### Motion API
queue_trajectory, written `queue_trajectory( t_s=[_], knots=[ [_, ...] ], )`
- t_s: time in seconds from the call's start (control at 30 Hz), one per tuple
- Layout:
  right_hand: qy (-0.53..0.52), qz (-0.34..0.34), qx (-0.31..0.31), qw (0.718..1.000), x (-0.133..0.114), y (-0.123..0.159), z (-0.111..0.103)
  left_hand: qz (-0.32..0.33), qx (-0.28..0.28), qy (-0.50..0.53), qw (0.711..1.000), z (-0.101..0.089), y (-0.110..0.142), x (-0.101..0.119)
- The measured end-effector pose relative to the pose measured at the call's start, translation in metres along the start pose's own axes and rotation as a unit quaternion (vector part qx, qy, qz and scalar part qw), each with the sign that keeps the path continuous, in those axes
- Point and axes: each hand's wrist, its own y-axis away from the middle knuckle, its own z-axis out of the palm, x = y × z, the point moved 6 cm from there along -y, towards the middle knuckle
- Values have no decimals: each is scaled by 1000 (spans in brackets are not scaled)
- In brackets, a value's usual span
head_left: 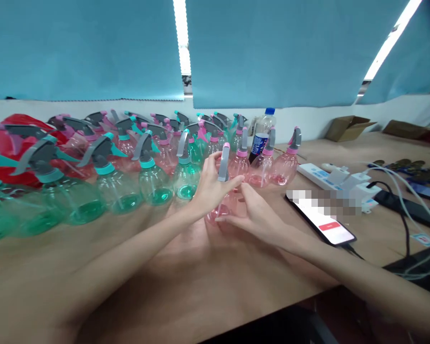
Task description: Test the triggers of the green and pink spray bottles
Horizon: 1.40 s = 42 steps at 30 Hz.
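Observation:
A pink spray bottle with a grey and pink trigger head stands upright on the table in front of me. My left hand is closed around its neck and trigger head, thumb across the near side. Lower down, my right hand grips the bottle's round body from the right. The fingers behind the bottle are partly hidden. Just beyond it stands another pink spray bottle. To the left is a green spray bottle, close to my left hand but apart from it.
Several green and pink spray bottles fill the left and back. A cola bottle stands behind. To the right lie a phone with a cable, a power strip with chargers, and a cardboard box. The table's front edge is near me.

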Motion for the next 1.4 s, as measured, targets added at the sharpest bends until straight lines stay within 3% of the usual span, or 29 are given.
queue_trajectory(
  t_s=[0.13, 0.23, 0.4, 0.53, 0.63, 0.8, 1.13, 1.3, 1.4],
  knots=[
    [10, 3, 40, 999, 5, -8, 4, 15, -47, -14, 999, 0, -3, 6],
    [33, -22, 50, 998, 11, -16, 5, 8, -72, -48, 996, -11, 9, 7],
    [91, -9, 48, 995, 29, -37, 5, 21, -109, -140, 984, -37, 59, 4],
    [121, 6, 55, 991, 37, -55, 7, -36, -190, -148, 970, -47, 100, -15],
    [144, 4, 56, 988, 36, -65, 9, -86, -213, -132, 964, -52, 114, -29],
    [187, 38, 25, 981, 33, -78, 13, -141, -223, -100, 959, -52, 111, -42],
    [216, 109, -27, 970, 35, -99, 20, -128, -227, -110, 959, -37, 89, -43],
    [176, 94, -29, 979, 33, -96, 19, -125, -243, -109, 956, -29, 79, -39],
    [151, 47, -2, 987, 26, -82, 3, -127, -241, -95, 958, -24, 72, -35]
  ],
)
